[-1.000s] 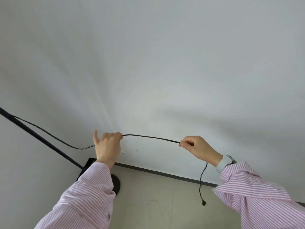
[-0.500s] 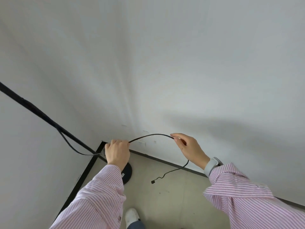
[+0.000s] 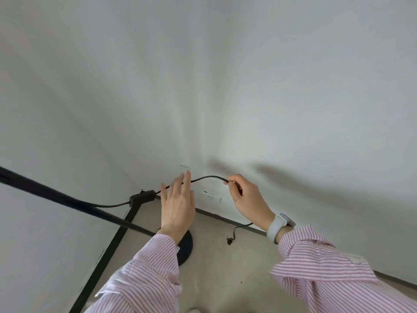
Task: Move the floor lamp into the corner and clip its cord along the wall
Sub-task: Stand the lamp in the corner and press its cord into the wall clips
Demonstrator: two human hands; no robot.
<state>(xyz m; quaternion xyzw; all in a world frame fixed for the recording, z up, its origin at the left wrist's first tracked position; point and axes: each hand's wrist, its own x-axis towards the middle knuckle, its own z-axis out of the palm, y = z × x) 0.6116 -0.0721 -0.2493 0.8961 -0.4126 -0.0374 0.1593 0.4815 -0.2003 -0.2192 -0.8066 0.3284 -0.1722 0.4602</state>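
Note:
The black floor lamp pole (image 3: 67, 201) slants from the left edge down to its round black base (image 3: 186, 247) in the room's corner. Its thin black cord (image 3: 208, 177) runs from an inline switch (image 3: 142, 196) near the corner, arches across the wall and hangs down to a plug end (image 3: 229, 241) above the floor. My right hand (image 3: 246, 199) pinches the cord by its arch. My left hand (image 3: 179, 203) is open in front of the cord with its fingers spread. A small clear clip (image 3: 185, 168) is on the wall just above my left fingertips.
A white wall socket (image 3: 211, 197) sits low on the right wall between my hands. A black skirting strip (image 3: 108, 256) lines both walls at the grey floor (image 3: 237, 279). I wear a pink striped shirt and a white wristband (image 3: 278, 224).
My left hand has let go of the cord and opened, its fingers reaching up toward the clip. The view has dropped toward the corner, and the socket and switch have come into sight.

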